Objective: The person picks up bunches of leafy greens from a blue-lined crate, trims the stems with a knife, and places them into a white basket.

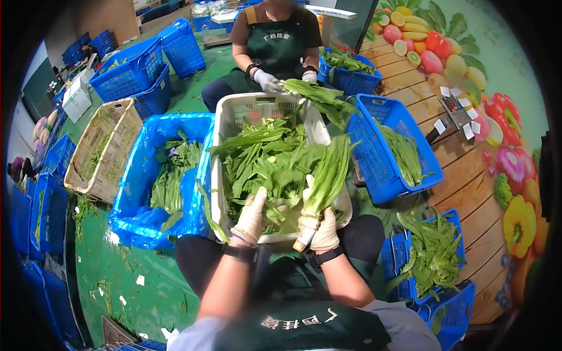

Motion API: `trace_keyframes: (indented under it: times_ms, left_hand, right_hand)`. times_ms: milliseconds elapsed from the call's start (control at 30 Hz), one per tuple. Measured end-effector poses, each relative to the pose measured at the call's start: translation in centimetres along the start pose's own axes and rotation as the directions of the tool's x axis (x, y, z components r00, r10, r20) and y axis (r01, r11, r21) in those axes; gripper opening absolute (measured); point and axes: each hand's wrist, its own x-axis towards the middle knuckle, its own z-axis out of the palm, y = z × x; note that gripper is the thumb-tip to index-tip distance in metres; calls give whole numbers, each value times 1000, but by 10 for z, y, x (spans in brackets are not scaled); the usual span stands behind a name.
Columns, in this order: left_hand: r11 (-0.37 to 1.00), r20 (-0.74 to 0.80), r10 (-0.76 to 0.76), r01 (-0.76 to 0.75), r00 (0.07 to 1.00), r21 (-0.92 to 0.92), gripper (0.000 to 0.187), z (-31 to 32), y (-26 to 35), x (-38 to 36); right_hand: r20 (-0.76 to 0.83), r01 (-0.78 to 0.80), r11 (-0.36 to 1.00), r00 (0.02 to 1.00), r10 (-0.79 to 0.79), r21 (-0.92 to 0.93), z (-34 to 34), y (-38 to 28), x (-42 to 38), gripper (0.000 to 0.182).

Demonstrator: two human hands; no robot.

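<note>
My right hand (324, 233), in a white glove, is closed around the lower end of a bunch of leafy greens (329, 181). Its leaves point up and away, and its pale stem end sticks out below the fingers. My left hand (252, 215), also gloved, is at the near left of the white crate (218, 175), fingers stretched toward the loose leafy greens (263, 158) that fill it. The left hand is slightly blurred, and I see nothing held in it. Across the crate, a co-worker's gloved hands (269, 82) hold another bunch of greens (322, 98).
Left of the white crate stands a blue crate lined with blue plastic (132, 193), holding greens. Beyond it is a dirty beige crate (82, 169). On the right are a blue crate of long greens (374, 167) and a heaped blue crate (459, 234). Scraps litter the green floor (134, 298).
</note>
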Motion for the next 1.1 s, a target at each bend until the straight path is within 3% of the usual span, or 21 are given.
trace_keyframes:
  times_ms: [33, 67, 133, 200, 267, 300, 367, 400, 467, 500, 533, 600, 633, 700, 767, 800, 867, 900, 933, 1000, 1100]
  left_hand:
    - [887, -234, 283, -161, 930, 432, 75, -19, -20, 26]
    - [541, -88, 607, -330, 790, 773, 85, -43, -36, 42]
    - [711, 41, 333, -279, 942, 645, 77, 32, 10, -32]
    - [352, 275, 480, -470, 833, 809, 50, 35, -12, -31]
    - [437, 156, 371, -320, 916, 841, 35, 48, -3, -40]
    - [353, 189, 526, -415, 829, 838, 27, 40, -7, -31]
    - [732, 34, 526, -472, 850, 491, 25, 32, 4, -31]
    - [844, -66, 474, -432, 878, 318, 23, 24, 16, -30]
    - [865, 6, 422, -405, 906, 297, 28, -19, 34, -14]
    - [629, 63, 667, -607, 742, 487, 48, -20, 30, -6]
    - [353, 123, 743, -541, 658, 763, 79, -34, 26, 0]
    - [420, 81, 610, -408, 789, 811, 97, -4, 24, -20]
    - [610, 175, 451, -445, 875, 656, 102, -15, 9, 1]
    - [885, 209, 188, -258, 960, 387, 96, 0, -4, -2]
    - [986, 250, 160, -167, 955, 4, 64, -4, -16, 14]
    - [981, 261, 107, -60, 959, -183, 51, 6, -5, 4]
    - [954, 238, 204, -139, 950, -264, 30, -10, -7, 14]
    - [943, 120, 286, -257, 951, -210, 28, -8, -9, 6]
    - [942, 110, 285, -257, 952, -213, 28, -13, -14, 7]
    - [946, 134, 316, -301, 939, -124, 55, -23, -25, 11]
    - [921, 149, 366, -335, 919, -200, 54, -27, -32, 7]
  right_hand:
    - [-256, 30, 963, 961, -102, -268, 7, 0, -3, 65]
    - [-451, -14, 856, 854, -258, -516, 18, 0, 1, 66]
    - [-432, 41, 774, 810, -396, -632, 24, 7, 10, 67]
    - [-400, -24, 809, 877, -265, -587, 10, 5, 4, 65]
    - [-422, -8, 820, 860, -287, -572, 8, 9, 3, 59]
    - [-485, -26, 839, 826, -289, -544, 4, 7, -2, 62]
    - [-540, -41, 910, 816, -208, -413, 6, -1, -10, 63]
    - [-700, 5, 909, 636, -324, -416, 20, 6, -2, 65]
    - [-568, -62, 900, 794, -217, -431, 26, -2, -10, 66]
    - [-582, -100, 914, 797, -163, -393, 38, 0, -6, 69]
    - [-556, -95, 937, 823, -116, -337, 36, -1, -9, 71]
    - [-540, -169, 975, 839, 65, -145, 46, 3, -3, 75]
    - [-492, -235, 961, 860, 136, -145, 44, 4, -3, 64]
    - [-585, -249, 959, 802, 123, -139, 29, 13, -6, 57]
    - [-699, -339, 910, 711, 80, -240, 17, 23, -10, 50]
    - [-812, -490, 779, 582, -40, -390, 32, 30, 0, 54]
    - [-746, -473, 595, 544, -384, -650, 20, 48, -11, 58]
    - [-543, -391, 390, 712, -446, -833, 23, 51, -14, 58]
    - [-569, -409, 424, 730, -379, -808, 25, 52, -14, 52]
    - [-592, -554, 233, 655, -470, -799, 26, 60, -7, 45]
    - [-627, -450, 437, 557, -545, -779, 18, 55, 2, 37]
